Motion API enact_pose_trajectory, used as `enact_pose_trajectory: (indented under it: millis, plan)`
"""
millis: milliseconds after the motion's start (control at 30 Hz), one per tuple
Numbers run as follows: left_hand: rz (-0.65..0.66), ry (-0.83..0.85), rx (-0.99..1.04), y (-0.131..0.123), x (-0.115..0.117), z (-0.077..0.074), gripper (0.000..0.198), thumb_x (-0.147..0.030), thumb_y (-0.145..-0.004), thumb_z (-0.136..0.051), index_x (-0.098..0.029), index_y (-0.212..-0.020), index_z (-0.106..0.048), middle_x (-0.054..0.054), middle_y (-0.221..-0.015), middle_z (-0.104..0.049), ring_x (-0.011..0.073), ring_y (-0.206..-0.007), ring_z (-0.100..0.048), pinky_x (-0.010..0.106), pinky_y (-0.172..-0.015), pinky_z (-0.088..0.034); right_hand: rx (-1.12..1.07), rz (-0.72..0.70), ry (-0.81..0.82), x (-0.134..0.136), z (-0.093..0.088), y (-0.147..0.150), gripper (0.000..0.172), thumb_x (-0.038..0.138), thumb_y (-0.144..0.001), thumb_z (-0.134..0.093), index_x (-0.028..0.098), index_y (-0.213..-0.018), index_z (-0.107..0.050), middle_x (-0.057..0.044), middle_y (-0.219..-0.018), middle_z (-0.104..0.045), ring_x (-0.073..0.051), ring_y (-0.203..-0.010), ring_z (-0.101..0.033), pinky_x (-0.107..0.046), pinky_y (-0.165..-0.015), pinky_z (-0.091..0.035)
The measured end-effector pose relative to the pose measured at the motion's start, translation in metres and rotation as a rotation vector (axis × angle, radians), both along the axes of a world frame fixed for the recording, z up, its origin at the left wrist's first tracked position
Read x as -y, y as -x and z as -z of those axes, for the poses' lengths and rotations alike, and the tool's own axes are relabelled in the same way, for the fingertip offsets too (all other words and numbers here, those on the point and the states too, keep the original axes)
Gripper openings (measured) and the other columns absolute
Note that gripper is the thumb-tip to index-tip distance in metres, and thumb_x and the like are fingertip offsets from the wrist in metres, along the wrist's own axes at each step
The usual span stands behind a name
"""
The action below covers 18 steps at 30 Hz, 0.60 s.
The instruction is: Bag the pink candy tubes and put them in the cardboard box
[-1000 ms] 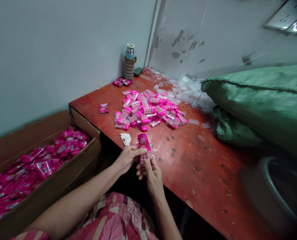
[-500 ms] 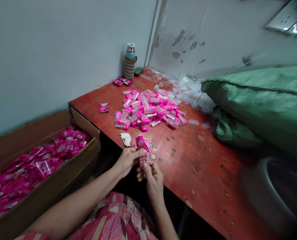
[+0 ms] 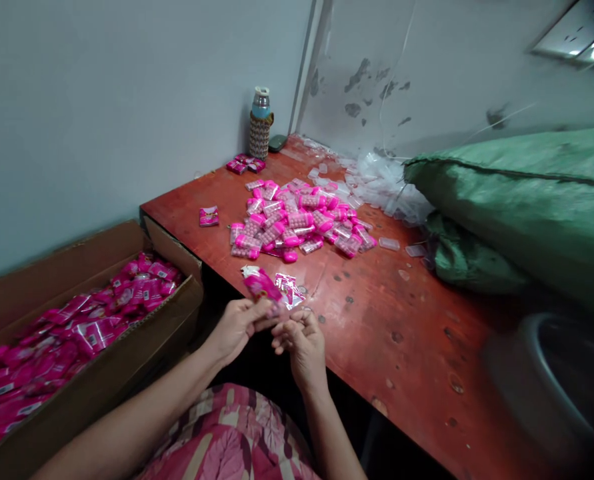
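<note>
The left hand (image 3: 239,328) pinches a small, shiny magenta printed packet (image 3: 263,287) at the near edge of the red worktop (image 3: 401,387); the right hand (image 3: 301,343) is just beside it, fingers curled, its grip impossible to tell. Beyond lie a flat pink-and-silver wrapper (image 3: 289,291), then heaped clear plastic pink-capped containers (image 3: 299,219).

carton (image 3: 164,337) left of table (image 3: 367,327) | packs (image 3: 67,360) in carton | container pile (image 3: 301,220) on table | sack (image 3: 521,193) right of pile
</note>
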<state>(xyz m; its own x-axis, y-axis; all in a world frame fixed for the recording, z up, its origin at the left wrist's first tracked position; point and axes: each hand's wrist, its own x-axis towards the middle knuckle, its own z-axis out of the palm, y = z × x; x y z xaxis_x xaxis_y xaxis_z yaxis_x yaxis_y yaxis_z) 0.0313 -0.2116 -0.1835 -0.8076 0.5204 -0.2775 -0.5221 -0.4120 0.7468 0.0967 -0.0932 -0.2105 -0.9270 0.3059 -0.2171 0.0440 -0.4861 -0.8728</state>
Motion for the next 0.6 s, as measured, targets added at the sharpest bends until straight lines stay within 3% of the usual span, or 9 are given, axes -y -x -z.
enact_pose_trajectory:
  millis: [100,167,200,267,333,400,500,600]
  plan:
    - [-0.457,-0.050,-0.103,0.012,0.028,-0.007,0.034,-0.047,-0.073,-0.055,-0.015,-0.080,-0.065,0.007,-0.085,-0.068,0.0200,-0.082,-0.062,0.039,-0.083,-0.046,0.020,-0.008,-0.056,-0.004,-0.001,0.000,0.023,0.034,-0.076,-0.058,0.020,-0.083,-0.041,0.001,-0.061,-0.063,-0.011,-0.045,-0.057,-0.018,-0.039,-0.043]
    - [-0.631,0.050,-0.220,0.022,0.041,-0.005,0.049,-0.058,-0.075,-0.042,-0.017,-0.086,-0.065,0.007,-0.085,-0.068,0.0205,-0.084,-0.062,0.041,-0.085,-0.045,0.034,0.000,-0.115,-0.008,0.000,-0.001,0.021,0.037,-0.078,-0.055,0.019,-0.080,-0.043,0.001,-0.062,-0.062,-0.010,-0.046,-0.057,-0.018,-0.040,-0.043]
    - [-0.641,0.161,-0.317,0.026,0.043,-0.002,0.048,-0.057,-0.075,-0.042,-0.018,-0.090,-0.065,0.007,-0.089,-0.068,0.0210,-0.087,-0.062,0.041,-0.086,-0.044,0.039,0.002,-0.142,-0.010,0.001,-0.001,0.020,0.037,-0.079,-0.053,0.019,-0.078,-0.044,0.001,-0.062,-0.061,-0.009,-0.046,-0.056,-0.018,-0.040,-0.042]
    - [-0.532,0.477,-0.599,0.032,0.036,0.008,0.039,-0.048,-0.076,-0.049,-0.019,-0.098,-0.064,0.008,-0.101,-0.065,0.0225,-0.097,-0.058,0.041,-0.092,-0.039,0.043,0.004,-0.184,-0.012,0.003,-0.001,0.021,0.038,-0.081,-0.051,0.019,-0.076,-0.046,0.001,-0.062,-0.060,-0.008,-0.045,-0.055,-0.017,-0.041,-0.042]
    - [-0.331,0.789,-0.946,0.035,0.017,0.019,0.035,-0.038,-0.075,-0.055,-0.019,-0.104,-0.062,0.008,-0.113,-0.060,0.0247,-0.109,-0.050,0.043,-0.099,-0.030,0.046,0.006,-0.219,-0.012,0.003,-0.001,0.021,0.038,-0.081,-0.051,0.018,-0.076,-0.048,0.001,-0.062,-0.059,-0.007,-0.046,-0.054,-0.017,-0.041,-0.042]
    - [-0.186,1.001,-1.237,0.036,-0.005,0.031,0.034,-0.035,-0.076,-0.055,-0.019,-0.106,-0.060,0.008,-0.120,-0.055,0.0272,-0.118,-0.040,0.048,-0.103,-0.019,0.048,0.000,-0.251,-0.012,0.002,-0.002,0.022,0.038,-0.081,-0.050,0.018,-0.075,-0.048,0.001,-0.062,-0.059,-0.007,-0.046,-0.054,-0.017,-0.042,-0.042]
    - [-0.106,1.182,-1.435,0.036,-0.028,0.044,0.029,-0.031,-0.080,-0.051,-0.021,-0.104,-0.061,0.007,-0.122,-0.053,0.0289,-0.124,-0.031,0.054,-0.102,-0.013,0.060,-0.008,-0.294,-0.013,0.000,-0.004,0.023,0.039,-0.081,-0.050,0.017,-0.073,-0.049,0.002,-0.061,-0.060,-0.007,-0.045,-0.054,-0.017,-0.043,-0.042]
    - [-0.114,1.218,-1.475,0.035,-0.036,0.050,0.023,-0.027,-0.081,-0.049,-0.022,-0.099,-0.063,0.004,-0.122,-0.053,0.0290,-0.125,-0.028,0.056,-0.102,-0.013,0.087,0.000,-0.318,-0.018,-0.002,-0.005,0.024,0.040,-0.080,-0.051,0.017,-0.073,-0.049,0.001,-0.061,-0.060,-0.008,-0.046,-0.054,-0.018,-0.043,-0.042]
